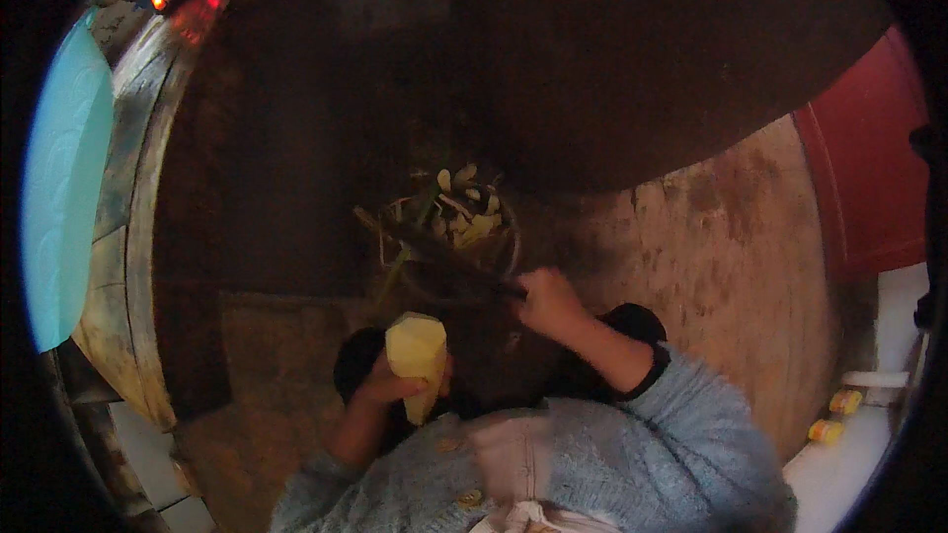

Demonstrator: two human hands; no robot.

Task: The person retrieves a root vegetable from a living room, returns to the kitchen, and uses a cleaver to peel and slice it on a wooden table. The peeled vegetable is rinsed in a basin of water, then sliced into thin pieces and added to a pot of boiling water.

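My left hand (392, 381) is closed around a peeled, pale yellow vegetable (416, 352), its wide faceted end up and its narrow end toward my body. What kind of vegetable it is, I cannot tell. In my right hand (546, 300) is the handle of a dark, long-bladed knife (452, 255), which points up and left. The blade lies above a round container (516, 233) of pale peelings (478, 226) and green stalks (400, 266). Dimness hides the blade's edge and much of the container.
A large dark surface spans the top and left. Brown, worn flooring (711, 237) extends to the right, beside a red panel (866, 155). Two small yellow packets (826, 431) lie at the lower right. Wooden boards (111, 296) and a light blue object (70, 185) line the left.
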